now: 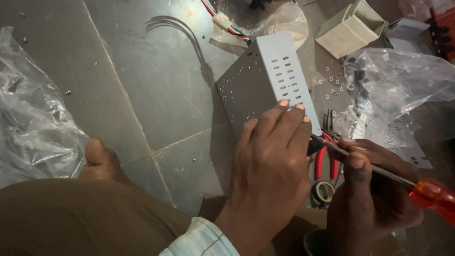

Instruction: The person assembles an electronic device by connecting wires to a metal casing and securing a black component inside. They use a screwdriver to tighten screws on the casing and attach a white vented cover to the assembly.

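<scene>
Grey perforated sheet-metal enclosure, on tiled floor: probably light, stiff, sharp-edged; best held flat-palmed, as left hand presses spread on it; right hand pinches red-handled screwdriver shaft

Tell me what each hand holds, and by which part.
The left hand presses flat on the grey metal box, over its near end. The right hand holds the screwdriver by its metal shaft, not the orange handle.

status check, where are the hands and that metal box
Left hand flat on grey metal box. Right hand grips red-handled screwdriver, shaft toward box edge. Red pliers and tape roll close beneath.
</scene>
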